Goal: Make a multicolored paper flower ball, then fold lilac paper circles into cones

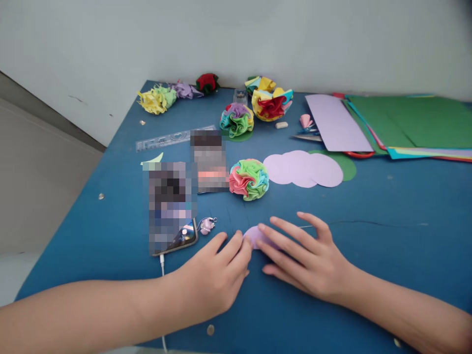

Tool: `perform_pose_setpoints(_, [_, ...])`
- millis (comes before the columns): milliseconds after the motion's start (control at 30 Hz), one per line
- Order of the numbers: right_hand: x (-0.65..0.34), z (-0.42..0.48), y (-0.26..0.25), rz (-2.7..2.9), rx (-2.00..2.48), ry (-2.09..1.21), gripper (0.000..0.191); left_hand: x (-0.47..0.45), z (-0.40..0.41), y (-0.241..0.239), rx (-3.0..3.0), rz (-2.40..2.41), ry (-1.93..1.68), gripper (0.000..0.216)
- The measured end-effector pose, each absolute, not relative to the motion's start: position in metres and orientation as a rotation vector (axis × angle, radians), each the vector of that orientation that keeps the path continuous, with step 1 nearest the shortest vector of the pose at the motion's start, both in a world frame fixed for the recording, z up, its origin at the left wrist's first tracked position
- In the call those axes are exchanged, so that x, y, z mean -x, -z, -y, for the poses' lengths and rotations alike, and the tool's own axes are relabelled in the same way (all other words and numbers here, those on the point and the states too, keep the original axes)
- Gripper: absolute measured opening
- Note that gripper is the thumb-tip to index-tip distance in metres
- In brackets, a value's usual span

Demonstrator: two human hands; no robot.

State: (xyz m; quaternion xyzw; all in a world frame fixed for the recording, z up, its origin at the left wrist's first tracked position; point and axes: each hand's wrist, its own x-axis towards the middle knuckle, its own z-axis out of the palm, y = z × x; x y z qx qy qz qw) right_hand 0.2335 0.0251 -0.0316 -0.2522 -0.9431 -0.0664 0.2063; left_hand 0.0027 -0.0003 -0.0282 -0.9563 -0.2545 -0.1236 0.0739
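Left of the frame's centre, a phone lies with a white cable plugged in, probably for charging. Next, at lower centre, the left hand bunches its fingers at the left edge of a lilac paper circle, seemingly steadying it; whether they truly pinch it I cannot tell. The circle lies between both hands, its right part beneath the fingertips of the right hand, whose fingers are spread, perhaps to keep it flat. Right of centre, overlapping lilac discs sit beyond that hand, apparently within easy reach.
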Motion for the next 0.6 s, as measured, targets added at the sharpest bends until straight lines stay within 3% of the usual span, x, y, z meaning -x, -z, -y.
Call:
perform_pose_setpoints(200, [-0.234,-0.024,0.034,2.703,0.554,0.222,0.038,-0.002,0.000,0.028,2.868,0.726,0.387,0.019])
perform_pose_setpoints(367, [-0.234,-0.021,0.035,2.614,0.570,0.092,0.029,0.000,0.001,0.026,2.892,0.673,0.399,0.016])
perform_pose_setpoints(600, [-0.244,-0.018,0.033,2.557,0.508,0.192,0.014,0.002,0.002,0.026,2.892,0.649,0.407,0.014])
